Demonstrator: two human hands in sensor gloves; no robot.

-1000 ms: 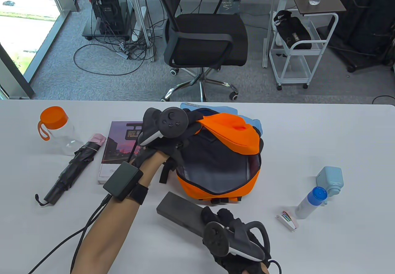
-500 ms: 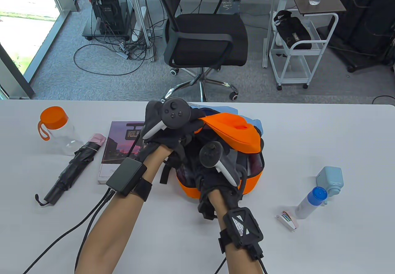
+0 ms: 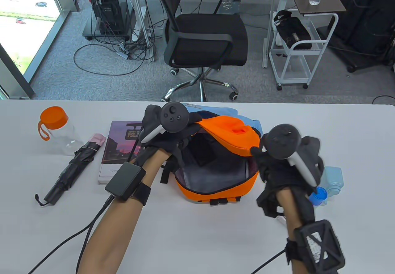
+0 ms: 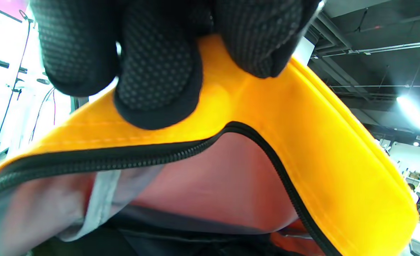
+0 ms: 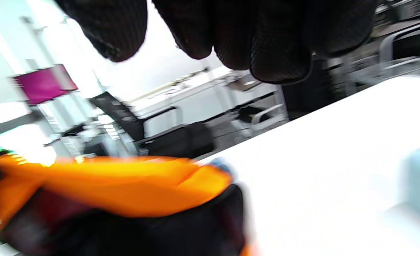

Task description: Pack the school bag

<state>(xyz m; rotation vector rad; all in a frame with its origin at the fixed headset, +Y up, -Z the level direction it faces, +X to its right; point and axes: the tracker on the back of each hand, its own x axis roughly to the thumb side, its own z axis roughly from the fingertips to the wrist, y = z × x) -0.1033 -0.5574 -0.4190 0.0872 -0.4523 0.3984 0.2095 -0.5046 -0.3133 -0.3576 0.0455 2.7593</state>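
- The orange school bag (image 3: 216,181) is lying at the middle of the white tabletop (image 3: 197,243), its main compartment being shown unzipped in the table view, with a dark item inside.
- The orange flap (image 3: 234,135) is being held up by the left hand (image 3: 168,128); only in the left wrist view is the grip being made plain, the gloved fingers (image 4: 156,81) being pinched on the flap's edge just above the black zipper (image 4: 181,151).
- The right hand (image 3: 287,159) is being held above the tabletop just right of the bag, over the blue-capped bottle (image 3: 318,195) and the pale blue device (image 3: 333,178). In the blurred right wrist view its fingers (image 5: 277,42) are being shown hanging loose, with nothing gripped.
- Left of the bag, seen in the table view alone, a book (image 3: 118,150), a folded black umbrella (image 3: 71,169) and an orange-lidded clear bottle (image 3: 57,128) are lying on the tabletop.
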